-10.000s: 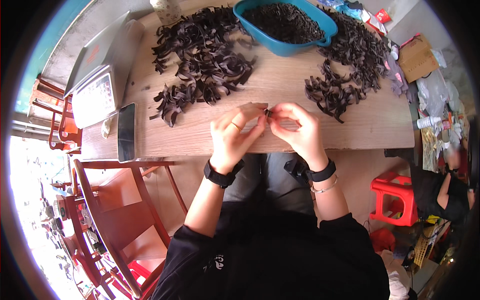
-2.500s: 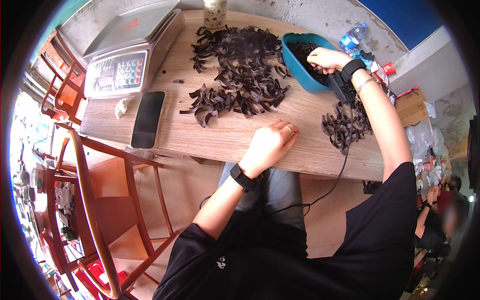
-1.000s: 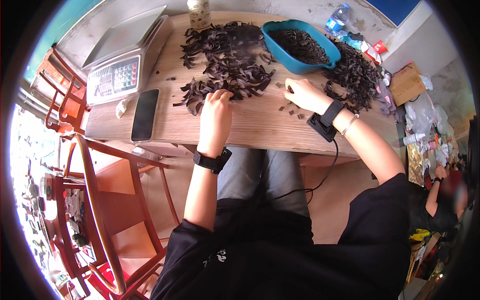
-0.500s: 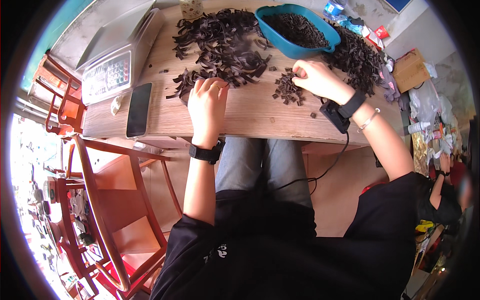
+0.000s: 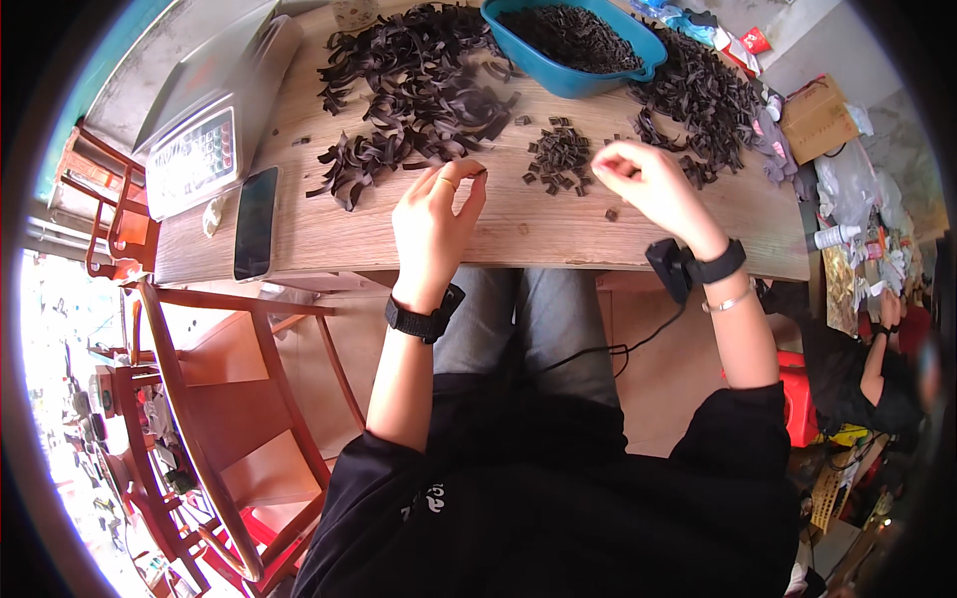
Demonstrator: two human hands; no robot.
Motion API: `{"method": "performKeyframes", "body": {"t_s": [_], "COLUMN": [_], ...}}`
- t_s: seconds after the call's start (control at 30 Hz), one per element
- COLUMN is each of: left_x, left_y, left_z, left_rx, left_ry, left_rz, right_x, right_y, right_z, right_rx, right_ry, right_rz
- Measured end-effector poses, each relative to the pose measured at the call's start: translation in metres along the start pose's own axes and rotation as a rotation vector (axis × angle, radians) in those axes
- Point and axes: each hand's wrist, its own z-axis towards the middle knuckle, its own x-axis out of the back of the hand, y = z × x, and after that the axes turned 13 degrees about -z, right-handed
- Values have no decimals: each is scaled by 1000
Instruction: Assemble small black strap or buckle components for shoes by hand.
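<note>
My left hand [image 5: 431, 224] is just below the near edge of a heap of dark brown strips [image 5: 419, 85]. Its thumb and index fingertips meet in a pinch; a tiny dark spot shows there, too small to name. My right hand [image 5: 648, 184] hovers at the right of a small pile of dark, short cut pieces [image 5: 560, 159], fingers curled toward the thumb. What those fingers hold, if anything, is hidden. One loose dark piece [image 5: 611, 214] lies on the wooden table [image 5: 488, 234] below the pile.
A teal basin [image 5: 653, 62] full of dark pieces stands at the back, with another dark heap [image 5: 698, 105] at its right. On the left are a scale [image 5: 194, 159] and a phone [image 5: 256, 224]. A cable [image 5: 648, 337] hangs from my right wrist device [image 5: 670, 267].
My left hand has drawn away from the strips, toward the right. My right hand has moved right, off the small pile, and its fingers have curled. The whole view has shifted slightly.
</note>
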Motion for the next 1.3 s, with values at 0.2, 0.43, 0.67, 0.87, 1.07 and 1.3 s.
{"method": "performKeyframes", "body": {"t_s": [0.2,0.43,0.67,0.87,1.07,1.3], "left_x": [-6,-3,-5,-5,-5,-6], "left_y": [-4,2,-3,-4,-3,-6], "left_z": [-5,-5,-7,-8,-8,-9], "left_rx": [-13,52,-28,12,17,-10], "left_ry": [-10,-80,-43,-55,-58,-42], "left_rz": [7,47,37,51,39,34], "right_x": [8,16,0,-18,-20,16], "right_y": [-15,-11,-12,2,13,-15], "right_z": [12,-31,-13,15,18,-4], "right_rx": [-161,-111,-100,-13,-84,-123], "right_ry": [-166,-203,-98,-148,-153,-151], "right_rz": [298,-34,271,427,394,224]}}
